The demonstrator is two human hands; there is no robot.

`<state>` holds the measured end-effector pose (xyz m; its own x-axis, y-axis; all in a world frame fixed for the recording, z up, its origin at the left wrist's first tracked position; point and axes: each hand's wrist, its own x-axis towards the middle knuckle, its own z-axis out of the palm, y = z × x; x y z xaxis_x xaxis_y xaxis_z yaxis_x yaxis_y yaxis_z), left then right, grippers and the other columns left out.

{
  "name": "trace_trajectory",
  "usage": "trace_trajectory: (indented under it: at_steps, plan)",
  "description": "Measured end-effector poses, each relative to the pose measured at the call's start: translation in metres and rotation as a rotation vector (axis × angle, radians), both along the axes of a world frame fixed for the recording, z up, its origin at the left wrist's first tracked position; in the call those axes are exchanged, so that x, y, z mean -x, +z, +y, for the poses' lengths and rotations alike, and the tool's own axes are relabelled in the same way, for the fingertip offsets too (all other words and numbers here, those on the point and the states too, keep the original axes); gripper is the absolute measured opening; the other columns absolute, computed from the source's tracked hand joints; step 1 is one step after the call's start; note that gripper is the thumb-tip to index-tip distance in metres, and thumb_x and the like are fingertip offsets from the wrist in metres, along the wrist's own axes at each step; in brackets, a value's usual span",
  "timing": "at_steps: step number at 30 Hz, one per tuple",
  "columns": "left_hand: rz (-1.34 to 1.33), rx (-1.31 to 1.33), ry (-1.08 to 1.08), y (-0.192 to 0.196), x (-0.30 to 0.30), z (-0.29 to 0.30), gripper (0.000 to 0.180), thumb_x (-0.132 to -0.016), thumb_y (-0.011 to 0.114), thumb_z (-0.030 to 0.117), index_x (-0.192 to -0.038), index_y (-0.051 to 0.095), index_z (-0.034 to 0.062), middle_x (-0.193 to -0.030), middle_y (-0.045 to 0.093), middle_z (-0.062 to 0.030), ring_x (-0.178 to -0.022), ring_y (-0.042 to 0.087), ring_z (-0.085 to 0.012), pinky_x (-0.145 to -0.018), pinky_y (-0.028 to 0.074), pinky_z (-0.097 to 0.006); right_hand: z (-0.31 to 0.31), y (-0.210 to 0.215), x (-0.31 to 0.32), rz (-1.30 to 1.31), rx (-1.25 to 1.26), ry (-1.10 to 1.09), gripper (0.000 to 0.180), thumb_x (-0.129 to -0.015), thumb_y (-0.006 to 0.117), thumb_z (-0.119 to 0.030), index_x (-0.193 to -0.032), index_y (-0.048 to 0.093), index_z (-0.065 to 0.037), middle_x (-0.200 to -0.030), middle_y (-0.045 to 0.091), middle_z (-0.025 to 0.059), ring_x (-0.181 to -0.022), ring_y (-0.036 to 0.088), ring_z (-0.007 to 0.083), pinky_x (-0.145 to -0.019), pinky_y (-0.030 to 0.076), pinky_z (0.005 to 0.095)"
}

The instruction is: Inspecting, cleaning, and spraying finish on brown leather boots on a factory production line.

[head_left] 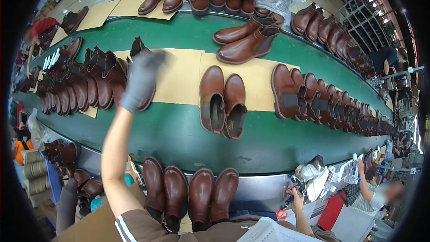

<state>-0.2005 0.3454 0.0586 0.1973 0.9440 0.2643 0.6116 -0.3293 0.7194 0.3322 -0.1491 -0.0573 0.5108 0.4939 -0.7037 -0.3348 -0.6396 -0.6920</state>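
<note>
My left hand point(144, 76), in a grey glove, reaches over the bench to the near end of the left row. Its fingers are smeared by motion at the upper part of a brown ankle boot point(147, 101); whether they grip it cannot be seen. Low on the right, my bare right hand point(296, 200) is closed around a small dark hand tool point(297, 184) whose kind is unclear. Orange-handled scissors point(282, 215) are close by that hand. Between my hands, a pair of brown boots point(224, 103) stands partly on tan cardboard point(179, 74), toes pointing away.
Rows of brown boots point(76, 85) line the green bench point(179, 121) on the left, with another row point(322, 98) on the right. Several boots point(192, 192) stand at the near edge. Beyond lie two boots point(251, 45) beside a plastic bag point(275, 0). A co-worker point(371, 197) is at right.
</note>
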Motion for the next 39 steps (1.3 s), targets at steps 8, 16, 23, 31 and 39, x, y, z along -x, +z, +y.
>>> trace_trajectory:
  at_steps: [8, 16, 23, 31, 39]
  plan:
    - [0.814, 0.281, -0.118, -0.035, -0.176, -0.093, 0.020, -0.071, 0.063, 0.024, -0.075, 0.070, 0.0066, -0.074, 0.067, -0.0155, -0.070, 0.066, -0.0302, -0.062, 0.053, -0.040, -0.002, -0.021, 0.006, -0.218, -0.235, -0.043, 0.023, -0.085, 0.067, -0.012, -0.105, 0.058, -0.004, -0.089, 0.063, 0.0041, -0.069, 0.058, 0.0103, -0.056, 0.047, 0.0233]
    - [0.730, -0.046, -0.077, -0.022, -0.173, -0.102, 0.029, -0.074, 0.064, 0.033, -0.076, 0.066, 0.0043, -0.072, 0.063, -0.0184, -0.068, 0.062, -0.0358, -0.061, 0.049, -0.044, -0.011, 0.005, -0.028, -0.394, -0.081, 0.167, 0.031, -0.077, 0.074, -0.018, -0.098, 0.061, 0.002, -0.081, 0.061, 0.0034, -0.073, 0.057, 0.0136, -0.066, 0.047, 0.0273]
    - [0.635, -0.166, -0.182, 0.118, -0.226, -0.276, 0.022, -0.077, 0.061, 0.019, -0.063, 0.059, 0.0020, -0.055, 0.054, -0.0151, -0.050, 0.053, -0.0334, -0.049, 0.041, -0.039, 0.012, 0.134, 0.045, -0.513, -0.509, 0.405, 0.058, -0.085, 0.064, -0.024, -0.133, 0.041, -0.002, -0.125, 0.049, 0.0203, -0.120, 0.045, 0.0328, -0.100, 0.035, 0.0419]
    - [0.429, 0.254, -0.495, 0.001, -0.301, -0.424, 0.023, -0.077, 0.065, 0.025, -0.064, 0.061, 0.0061, -0.065, 0.060, -0.0155, -0.058, 0.059, -0.0336, -0.053, 0.044, -0.040, 0.015, -0.012, 0.073, -0.102, -0.108, 0.348, 0.092, -0.089, 0.031, -0.064, -0.136, 0.021, 0.015, -0.139, 0.031, 0.0321, -0.133, 0.028, 0.0377, -0.110, 0.023, 0.0359]
    - [-0.509, 0.489, 0.116, -0.004, -0.264, -0.414, 0.017, -0.095, 0.049, 0.010, -0.100, 0.059, -0.0030, -0.094, 0.060, -0.0031, -0.082, 0.053, -0.0068, -0.072, 0.042, -0.019, 0.026, -0.024, 0.081, -0.244, -0.218, 0.219, 0.085, -0.089, 0.038, -0.061, -0.133, 0.034, 0.011, -0.124, 0.047, 0.0329, -0.122, 0.042, 0.0391, -0.104, 0.031, 0.0377]
